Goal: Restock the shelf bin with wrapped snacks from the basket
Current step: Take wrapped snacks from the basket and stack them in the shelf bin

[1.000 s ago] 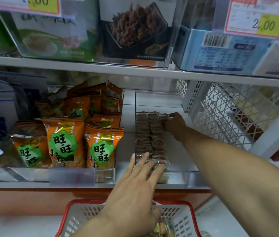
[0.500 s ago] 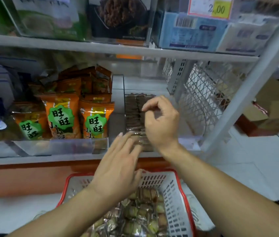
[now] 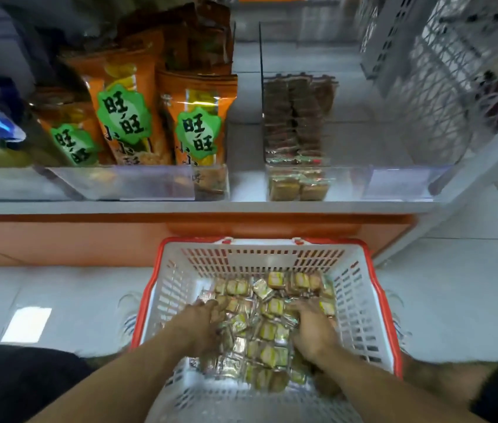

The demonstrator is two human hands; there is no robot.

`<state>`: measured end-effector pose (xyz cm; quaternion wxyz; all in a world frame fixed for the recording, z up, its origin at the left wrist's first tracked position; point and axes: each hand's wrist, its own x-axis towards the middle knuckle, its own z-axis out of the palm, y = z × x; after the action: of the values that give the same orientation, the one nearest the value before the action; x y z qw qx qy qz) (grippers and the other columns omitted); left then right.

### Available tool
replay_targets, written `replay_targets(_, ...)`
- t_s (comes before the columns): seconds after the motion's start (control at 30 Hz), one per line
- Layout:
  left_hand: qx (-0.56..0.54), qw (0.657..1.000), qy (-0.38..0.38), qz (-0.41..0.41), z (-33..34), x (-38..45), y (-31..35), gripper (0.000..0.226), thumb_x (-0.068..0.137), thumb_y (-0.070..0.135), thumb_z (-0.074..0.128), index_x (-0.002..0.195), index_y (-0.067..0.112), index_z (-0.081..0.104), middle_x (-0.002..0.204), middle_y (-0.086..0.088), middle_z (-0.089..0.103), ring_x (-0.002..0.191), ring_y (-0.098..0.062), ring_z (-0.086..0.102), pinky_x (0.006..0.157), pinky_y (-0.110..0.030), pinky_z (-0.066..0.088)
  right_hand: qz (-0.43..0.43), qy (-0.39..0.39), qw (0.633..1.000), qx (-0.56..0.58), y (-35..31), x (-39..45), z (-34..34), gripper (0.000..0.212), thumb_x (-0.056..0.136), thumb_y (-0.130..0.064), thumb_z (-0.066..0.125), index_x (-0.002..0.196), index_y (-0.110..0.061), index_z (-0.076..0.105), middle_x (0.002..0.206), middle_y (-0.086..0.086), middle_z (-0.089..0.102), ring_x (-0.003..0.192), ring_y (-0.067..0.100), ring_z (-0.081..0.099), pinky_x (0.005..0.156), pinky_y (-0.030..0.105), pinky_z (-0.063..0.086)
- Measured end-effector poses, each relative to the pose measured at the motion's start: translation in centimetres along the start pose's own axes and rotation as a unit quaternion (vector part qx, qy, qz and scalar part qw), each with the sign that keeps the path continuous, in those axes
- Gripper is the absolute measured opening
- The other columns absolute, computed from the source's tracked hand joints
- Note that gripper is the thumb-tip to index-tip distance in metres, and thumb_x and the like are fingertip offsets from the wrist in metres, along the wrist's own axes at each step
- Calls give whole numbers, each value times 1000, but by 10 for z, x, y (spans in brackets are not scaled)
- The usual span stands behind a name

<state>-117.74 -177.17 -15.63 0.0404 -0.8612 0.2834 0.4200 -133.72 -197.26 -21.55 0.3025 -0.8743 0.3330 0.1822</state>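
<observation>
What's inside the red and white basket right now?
The basket holds a heap of wrapped snacks, with the left hand and right hand in it. Their fingers and the basket floor are hidden.

Even, cool indoor light falls from overhead, bright on the white floor (image 3: 455,285), where a square glare patch (image 3: 26,324) shines well to the left of the left hand's (image 3: 203,326) grip. Motion blur smears the lattice rack (image 3: 443,87) far above and right of the right hand (image 3: 313,329). Wide-angle distortion bows the shelf edge (image 3: 180,207); corners darken, shadows stay soft.
</observation>
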Motion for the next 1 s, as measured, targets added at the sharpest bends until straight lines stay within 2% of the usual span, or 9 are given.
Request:
replay_targets(0.13,-75,997,14,7,30,38,1,83,82,28,70,156,33,33,151,-5,43,131,-25,50,110,-35,45,-125,-33,989,-65,-29,34,15,87,82,-1,65,152,-38,29,151,-7,32,134,20,44,92,31,51)
replay_targets(0.23,-64,997,36,26,59,62,10,78,84,19,71,152,40,39,162,1,29,143,-22,41,113,-37,44,-117,-59,984,-124,-37,50,32,90,81,1,67,153,-37,28,149,-1,32,134,24,40,96,40,49)
replay_targets(0.3,-7,998,36,49,74,74,13,90,84,15,76,156,41,29,164,2,25,151,-22,29,114,-44,44,-96,-56,984,-141,-34,52,42,95,77,9,62,153,-36,27,149,1,30,134,26,35,100,45,47)
replay_targets(0.43,104,991,5,87,78,94,8,113,88,15,76,161,40,-7,172,-4,5,159,-31,3,124,-54,25,-101,-51,982,-152,-27,57,56,92,78,11,58,153,-32,26,149,4,25,133,29,38,103,46,44)
replay_targets(0.53,160,981,7,113,82,99,5,104,93,12,68,161,40,-7,172,-7,-4,158,-35,2,125,-56,19,-112,-56,980,-152,-21,58,60,90,80,1,65,152,-37,25,149,3,25,137,30,35,105,44,42)
replay_targets(0.67,231,961,60,143,93,97,11,73,95,13,61,158,21,23,163,-18,24,152,-38,22,127,-54,6,-145,-99,965,-193,-18,59,54,80,78,-7,71,146,-32,36,133,2,35,125,25,38,93,40,46)
replay_targets(0.77,214,966,34,139,95,93,17,63,96,12,59,152,15,30,153,-17,38,139,-38,42,120,-51,29,-147,-143,958,-200,-22,57,49,69,77,-2,69,136,-25,42,127,3,37,122,27,43,91,42,48)
replay_targets(0.87,159,980,29,117,93,92,17,55,98,9,59,147,14,35,145,-11,48,123,-35,57,96,-49,52,-141,-168,952,-214,-28,57,47,79,77,1,71,144,-19,35,138,8,37,127,30,43,95,44,46)
replay_targets(1.0,155,982,14,106,96,90,20,42,101,23,56,141,14,43,132,-9,58,113,-32,63,88,-45,54,-156,-211,938,-226,-33,57,42,77,80,-10,73,145,-25,34,144,7,34,128,31,45,96,44,47)
